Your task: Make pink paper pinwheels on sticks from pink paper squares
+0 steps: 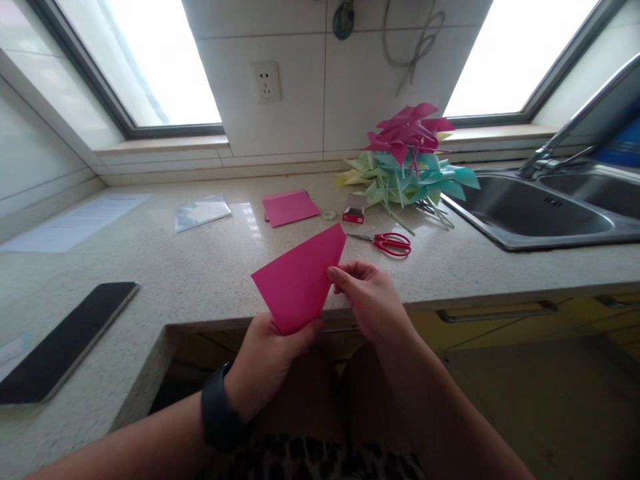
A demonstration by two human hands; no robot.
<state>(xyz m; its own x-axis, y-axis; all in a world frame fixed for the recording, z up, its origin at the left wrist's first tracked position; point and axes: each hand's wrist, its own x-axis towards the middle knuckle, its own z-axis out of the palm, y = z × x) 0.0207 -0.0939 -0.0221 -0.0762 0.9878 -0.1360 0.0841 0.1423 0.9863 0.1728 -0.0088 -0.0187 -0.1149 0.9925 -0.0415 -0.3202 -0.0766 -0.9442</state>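
A pink sheet of paper (303, 277) with a folded right side is held up at the counter's front edge. My left hand (273, 363) grips its bottom corner, thumb across the front. At the right edge, my right hand (367, 297) pinches the paper between thumb and fingers. Just beyond lie red-handled scissors (393, 244), their blades pointing left. Farther back are a small stack of pink paper (291, 207), a roll of clear tape (329, 215) and a small red box (354, 209).
Pink, teal and yellow paper pinwheels (410, 157) are piled beside the steel sink (540, 213). Leftward on the counter (165, 280) lie a clear plastic packet (203, 213), a printed sheet (75, 217) and a dark flat slab (70, 340).
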